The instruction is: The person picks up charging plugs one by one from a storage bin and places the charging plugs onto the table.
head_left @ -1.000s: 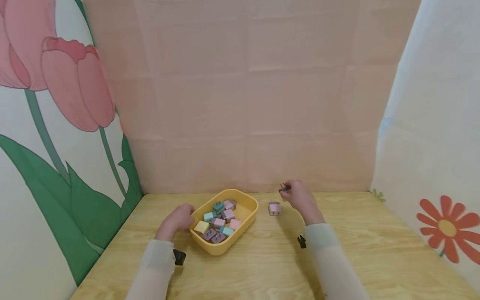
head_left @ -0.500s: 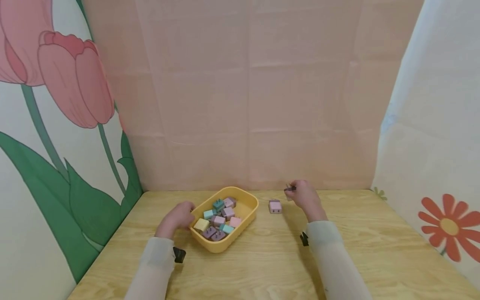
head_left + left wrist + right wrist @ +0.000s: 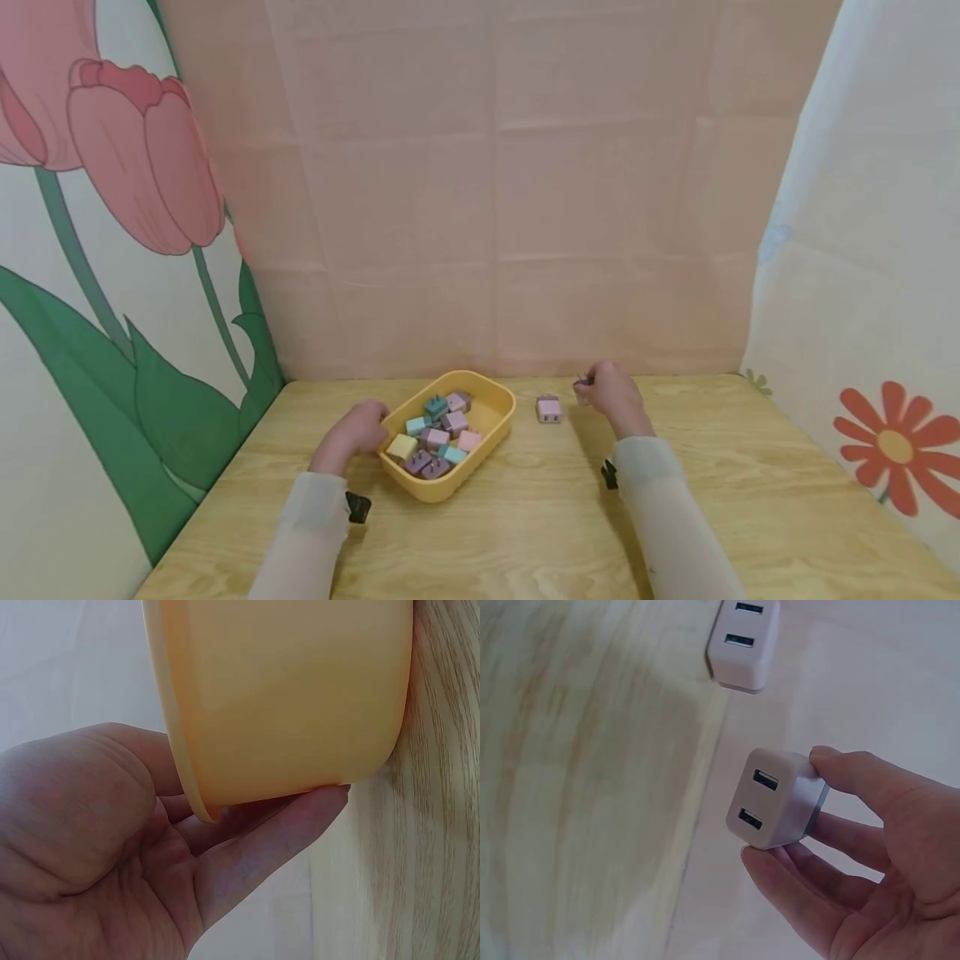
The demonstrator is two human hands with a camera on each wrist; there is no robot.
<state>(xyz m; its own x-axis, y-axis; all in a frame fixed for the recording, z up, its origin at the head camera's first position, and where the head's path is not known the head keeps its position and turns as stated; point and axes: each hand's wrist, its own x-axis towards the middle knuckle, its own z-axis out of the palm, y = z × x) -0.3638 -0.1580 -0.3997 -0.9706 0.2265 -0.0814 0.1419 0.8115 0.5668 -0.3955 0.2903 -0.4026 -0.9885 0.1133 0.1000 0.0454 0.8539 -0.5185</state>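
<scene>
My left hand [image 3: 362, 427] holds the left side of a yellow plastic basin [image 3: 491, 446]. In the left wrist view, one finger lies along the basin's outer wall [image 3: 300, 697] while the thumb goes behind the rim. Inside it lie several USB wall chargers in purple, pink, teal and yellow, such as a yellow charger [image 3: 402, 447]. Raised over the table's back right, my right hand [image 3: 617, 398] pinches a pale pink-purple USB charger [image 3: 772, 799] between thumb and fingers, its two ports facing the wrist camera. Another pink charger [image 3: 549, 410] sits on the table just left of that hand.
The wooden table [image 3: 480, 542] carries everything. A pinkish cloth wall [image 3: 487, 208] rises at its back edge. On the left stands a panel with painted tulips [image 3: 142, 167], on the right one with a red flower [image 3: 896, 446].
My right hand has shifted slightly right with the charger, whose prongs now point less clearly into view. The left hand and basin keep their places.
</scene>
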